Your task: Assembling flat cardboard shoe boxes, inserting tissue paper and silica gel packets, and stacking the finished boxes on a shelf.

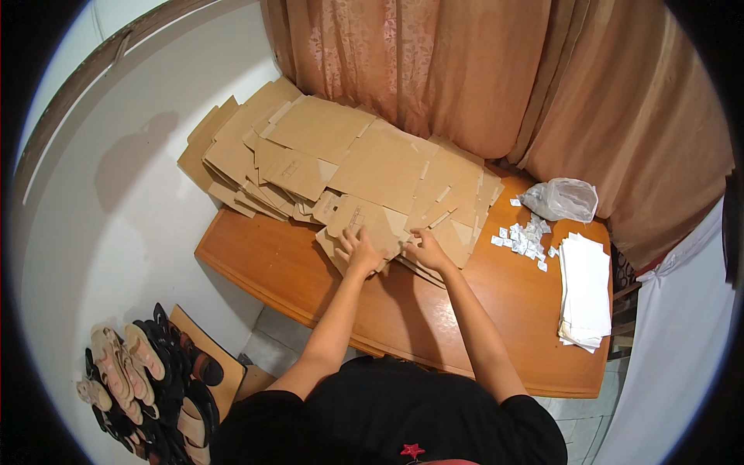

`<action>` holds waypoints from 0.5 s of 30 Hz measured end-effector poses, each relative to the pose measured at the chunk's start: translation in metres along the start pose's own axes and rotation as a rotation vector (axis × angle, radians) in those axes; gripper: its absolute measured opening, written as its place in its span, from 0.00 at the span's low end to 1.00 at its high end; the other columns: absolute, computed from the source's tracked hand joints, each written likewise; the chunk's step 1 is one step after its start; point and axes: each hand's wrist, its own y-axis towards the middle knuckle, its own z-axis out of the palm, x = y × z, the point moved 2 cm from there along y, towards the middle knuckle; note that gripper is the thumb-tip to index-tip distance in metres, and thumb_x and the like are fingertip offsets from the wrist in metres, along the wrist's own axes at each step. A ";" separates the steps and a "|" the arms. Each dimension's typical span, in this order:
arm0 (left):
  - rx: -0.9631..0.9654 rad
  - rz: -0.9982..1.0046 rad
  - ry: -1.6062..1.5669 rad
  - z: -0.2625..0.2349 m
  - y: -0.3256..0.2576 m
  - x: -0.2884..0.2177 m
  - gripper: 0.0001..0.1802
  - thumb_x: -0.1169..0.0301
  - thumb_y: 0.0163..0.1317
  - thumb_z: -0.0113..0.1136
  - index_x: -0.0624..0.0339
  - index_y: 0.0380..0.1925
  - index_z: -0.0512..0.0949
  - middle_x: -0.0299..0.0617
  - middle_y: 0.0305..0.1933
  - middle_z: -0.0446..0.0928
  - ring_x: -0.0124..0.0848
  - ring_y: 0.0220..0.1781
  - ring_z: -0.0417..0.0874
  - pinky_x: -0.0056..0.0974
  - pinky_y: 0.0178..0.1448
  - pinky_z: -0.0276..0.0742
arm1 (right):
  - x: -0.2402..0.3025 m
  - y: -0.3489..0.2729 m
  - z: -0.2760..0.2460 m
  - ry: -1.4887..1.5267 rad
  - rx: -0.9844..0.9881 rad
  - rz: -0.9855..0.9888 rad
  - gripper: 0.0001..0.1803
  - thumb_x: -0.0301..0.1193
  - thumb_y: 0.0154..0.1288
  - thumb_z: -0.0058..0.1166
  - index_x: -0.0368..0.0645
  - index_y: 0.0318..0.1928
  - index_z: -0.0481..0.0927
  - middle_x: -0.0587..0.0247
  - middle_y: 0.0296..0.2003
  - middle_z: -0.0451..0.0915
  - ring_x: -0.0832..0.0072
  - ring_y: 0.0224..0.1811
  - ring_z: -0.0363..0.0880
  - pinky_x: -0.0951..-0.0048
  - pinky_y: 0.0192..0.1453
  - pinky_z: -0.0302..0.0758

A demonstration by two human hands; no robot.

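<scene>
Flattened cardboard boxes (380, 167) lie in a wide, overlapping pile across the back of the wooden table. At the pile's near edge, my left hand (361, 253) rests with fingers spread on a flattened box (364, 219) that has a small printed mark. My right hand (425, 251) is just to its right, at the same box's edge. Its fingers are bent and apart, with the thumb toward the left hand. No grip on the cardboard shows in either hand. The undersides of both palms are hidden.
Small white packets (527, 239) are scattered on the table (496, 325) beside a clear plastic bag (559, 200). A stack of white paper sheets (584, 291) sits at the right edge. Shoes (143, 380) stand at lower left. Brown curtains (465, 70) hang behind.
</scene>
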 end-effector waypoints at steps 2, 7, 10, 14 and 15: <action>-0.037 -0.108 -0.143 -0.009 0.019 0.018 0.50 0.49 0.47 0.63 0.56 0.65 0.47 0.61 0.70 0.34 0.55 0.72 0.28 0.65 0.67 0.28 | -0.004 0.020 0.006 -0.005 -0.091 0.036 0.33 0.38 0.56 0.57 0.30 0.57 0.64 0.39 0.53 0.67 0.57 0.50 0.73 0.63 0.53 0.71; -0.087 -0.091 -0.110 -0.034 0.049 0.034 0.49 0.50 0.48 0.61 0.57 0.65 0.49 0.56 0.68 0.45 0.52 0.71 0.42 0.59 0.68 0.39 | -0.017 0.060 0.022 -0.085 -0.287 0.104 0.30 0.37 0.53 0.59 0.26 0.51 0.69 0.39 0.42 0.76 0.56 0.42 0.78 0.64 0.46 0.74; -0.013 -0.159 -0.063 -0.046 0.058 0.038 0.45 0.51 0.49 0.61 0.58 0.63 0.53 0.54 0.65 0.54 0.50 0.67 0.52 0.56 0.67 0.46 | -0.007 0.074 0.031 -0.096 -0.313 0.385 0.24 0.38 0.51 0.60 0.26 0.40 0.76 0.43 0.32 0.80 0.57 0.38 0.80 0.62 0.40 0.74; -0.093 -0.137 -0.062 -0.068 0.061 0.035 0.40 0.51 0.49 0.60 0.59 0.59 0.61 0.53 0.60 0.61 0.49 0.63 0.60 0.56 0.64 0.53 | -0.004 0.078 0.033 0.022 -0.388 0.504 0.19 0.36 0.49 0.61 0.29 0.31 0.78 0.47 0.28 0.80 0.63 0.31 0.80 0.66 0.34 0.74; -0.117 -0.144 -0.075 -0.074 0.063 0.037 0.38 0.51 0.50 0.60 0.59 0.58 0.63 0.54 0.59 0.63 0.49 0.62 0.61 0.57 0.63 0.55 | -0.002 0.078 0.033 0.112 -0.374 0.535 0.18 0.35 0.49 0.61 0.29 0.32 0.78 0.48 0.27 0.79 0.66 0.30 0.79 0.68 0.33 0.74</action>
